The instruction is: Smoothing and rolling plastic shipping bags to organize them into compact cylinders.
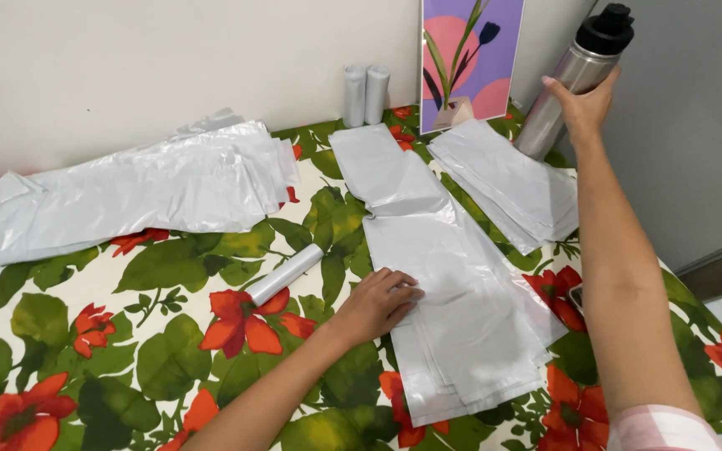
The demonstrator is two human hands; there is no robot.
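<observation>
A: Tall brushed-steel bottle with a black screw cap (574, 79): location and hold?

B: Far right corner of the table, tilted against the grey wall. The right hand (585, 104) is wrapped around its upper body, fingers curled on the metal, arm stretched well forward.

A: Printed items nearby?

B: One upright rectangular card with a purple ground, pink circles and a dark tulip (470, 58), leaning on the white wall, just left of the bottle. Beside it, two short grey rolls of plastic film (365, 93) standing on end, touching each other.

A: The other hand?

B: The left hand (378, 302) lies flat, fingers together and lightly spread, pressing the left edge of a long stack of thin, glossy silver-grey plastic bags (461, 309) in the middle of the table. It holds nothing; it rests palm down. The bottle is well apart from it, far across the stack.

A: Other plastic entries?

B: A second flat pile of the same grey bags (507, 184) at the far right, just beside the bottle's base. A wide crumpled heap of grey plastic sheeting (127, 196) along the left wall. One small slim grey roll (284, 274) lying on its side, near the left hand.

A: Surface?

B: Smooth tablecloth printed with red flowers and green leaves on white (127, 334).
</observation>
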